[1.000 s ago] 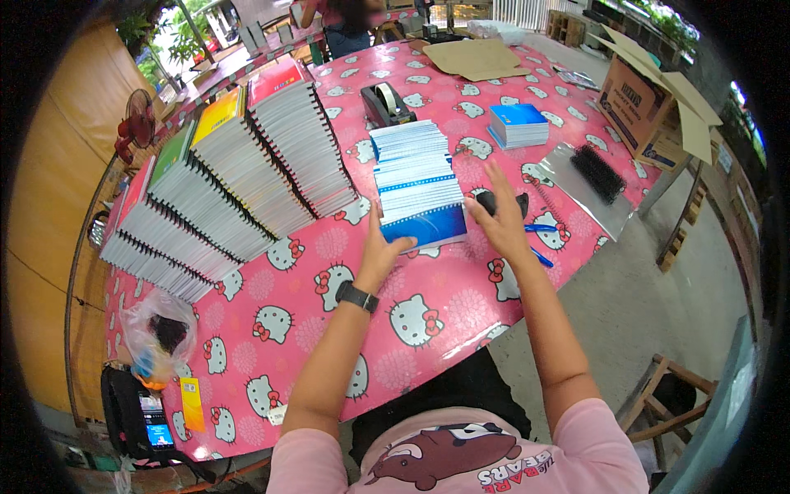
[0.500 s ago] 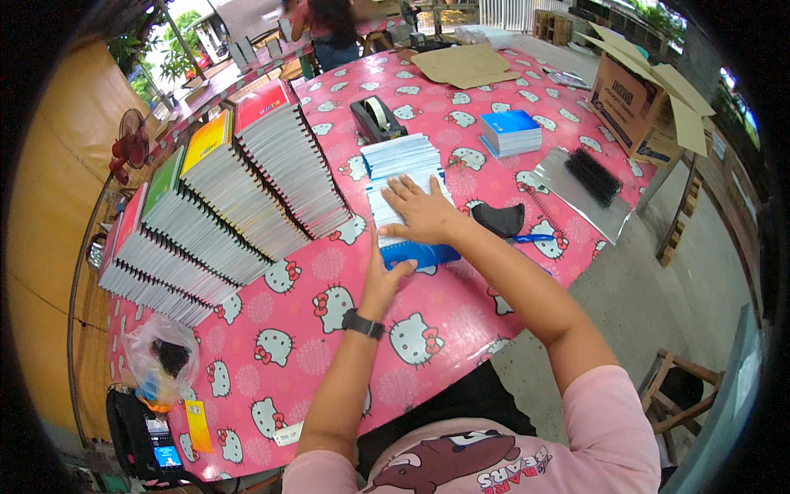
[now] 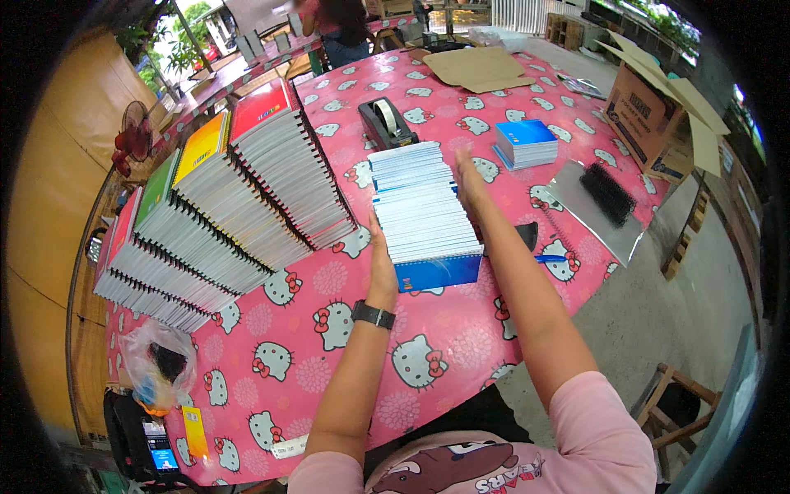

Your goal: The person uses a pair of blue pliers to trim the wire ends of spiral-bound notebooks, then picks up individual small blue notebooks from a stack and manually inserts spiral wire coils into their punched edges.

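A long row of small blue-covered notebooks (image 3: 424, 206), standing on edge with white page edges upward, lies on the table in front of me. The blue cover (image 3: 439, 274) of the nearest one faces me. My left hand (image 3: 381, 262), with a dark watch on its wrist, lies along the row's left side, fingers stretched out and partly hidden by the row. On the other side, my right hand (image 3: 471, 183) is held edge-on with straight fingers, its palm toward the row. Whether the right palm touches the notebooks, I cannot tell.
Tall slanting stacks of spiral notebooks (image 3: 280, 177) stand at left. Behind the row sits a tape dispenser (image 3: 388, 123). To the right are a short blue notebook stack (image 3: 527, 145), a black pouch (image 3: 527, 235), black spiral coils (image 3: 609, 193) and an open carton (image 3: 646, 119).
My right hand has moved from on top of the notebooks to their right side. My left hand has left the near cover for the left side, and the notebooks now stand in an even row.
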The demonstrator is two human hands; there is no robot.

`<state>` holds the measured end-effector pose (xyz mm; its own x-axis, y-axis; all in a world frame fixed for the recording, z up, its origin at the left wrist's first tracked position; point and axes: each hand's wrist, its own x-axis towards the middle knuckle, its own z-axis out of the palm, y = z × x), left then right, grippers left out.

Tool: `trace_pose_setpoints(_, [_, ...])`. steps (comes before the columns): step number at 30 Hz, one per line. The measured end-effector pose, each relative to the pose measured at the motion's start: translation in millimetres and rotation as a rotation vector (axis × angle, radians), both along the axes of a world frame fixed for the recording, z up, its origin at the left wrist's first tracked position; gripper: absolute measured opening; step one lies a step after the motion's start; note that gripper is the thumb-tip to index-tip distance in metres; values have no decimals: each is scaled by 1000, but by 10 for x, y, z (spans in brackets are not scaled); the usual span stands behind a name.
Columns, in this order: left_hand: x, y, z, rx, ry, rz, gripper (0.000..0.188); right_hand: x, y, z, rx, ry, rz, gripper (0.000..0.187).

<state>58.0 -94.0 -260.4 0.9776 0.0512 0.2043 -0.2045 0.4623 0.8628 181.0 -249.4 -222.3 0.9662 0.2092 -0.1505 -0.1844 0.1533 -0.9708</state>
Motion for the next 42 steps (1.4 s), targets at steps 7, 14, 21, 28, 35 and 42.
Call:
trace_pose_setpoints(7, [25, -46, -37, 47, 11, 61, 76, 112, 66, -1, 75, -120, -40, 86])
trace_pose_setpoints(14, [-10, -65, 13, -16, 20, 73, 75, 670, -314, -242, -505, -692, -317, 68])
trace_pose_setpoints(21, [21, -53, 32, -300, 225, 328, 77, 1221, -2482, 129, -968, -458, -947, 54])
trace_pose_setpoints(28, [10, -36, 14, -212, 226, 395, 65, 1358, -2809, -4, -436, 177, -336, 90])
trace_pose_setpoints(35, [3, 54, -75, -174, 213, 376, 61, 1125, -2330, 298, -424, 261, -272, 77])
trace_pose_setpoints(42, [-11, 97, -113, -190, 179, 358, 58, 1086, -2061, 151, -374, 295, -412, 55])
